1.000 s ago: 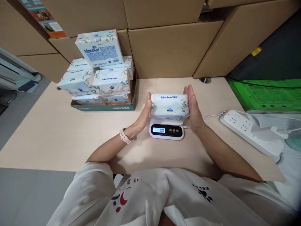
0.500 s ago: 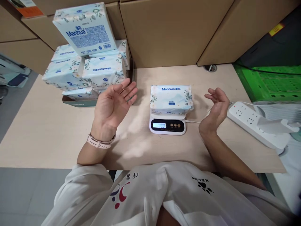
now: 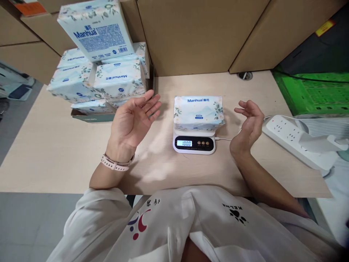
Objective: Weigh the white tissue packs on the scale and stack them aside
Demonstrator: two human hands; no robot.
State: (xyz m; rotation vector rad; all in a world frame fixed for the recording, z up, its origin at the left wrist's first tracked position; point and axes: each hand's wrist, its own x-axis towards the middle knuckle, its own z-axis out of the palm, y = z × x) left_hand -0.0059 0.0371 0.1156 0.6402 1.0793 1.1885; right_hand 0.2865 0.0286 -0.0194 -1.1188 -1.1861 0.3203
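A pack of Manhua tissues lies on a small white digital scale, whose lit display appears to read 100.0. To the left of the scale, my left hand is held palm up with its fingers apart and nothing in it. My right hand is on the other side of the scale, fingers loosely curled and spread, holding nothing. Neither hand touches the pack. Beyond my left hand, several more tissue packs are piled in a low green box, one pack standing tilted on top.
Cardboard boxes line the back of the wooden table. At the right are a white power strip with a plug in it and a green crate. A white cable runs from the scale behind my right hand.
The view has shifted slightly, so the table things appear a little higher. Both hands keep nearly the same open pose; the pack stays on the scale and the reading looks unchanged.
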